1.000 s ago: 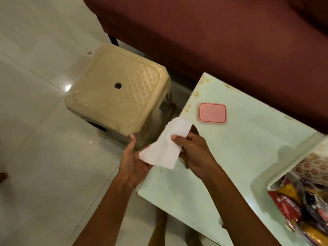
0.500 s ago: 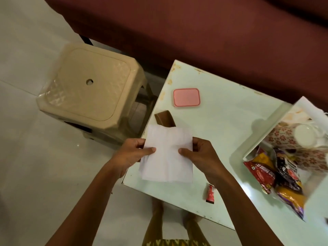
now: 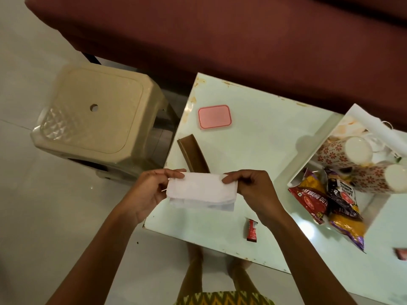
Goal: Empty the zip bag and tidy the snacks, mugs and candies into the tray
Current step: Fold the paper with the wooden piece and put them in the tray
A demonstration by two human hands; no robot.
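Observation:
Both hands hold a white, flat zip bag, folded over lengthwise, above the table's near left corner. My left hand pinches its left end and my right hand its right end. A pale tray at the right holds two floral mugs lying on their sides and several snack packets, which stick out over its near edge. A red candy lies on the table near its front edge. Another red wrapper shows at the right border.
A pink lid and a brown cardboard strip lie on the pale green table. A beige plastic stool stands left of the table. A maroon sofa runs behind. My legs show below the table edge.
The white bag was held open flat a half second ago; now it is folded over into a narrower strip. The view has shifted right, showing more of the tray.

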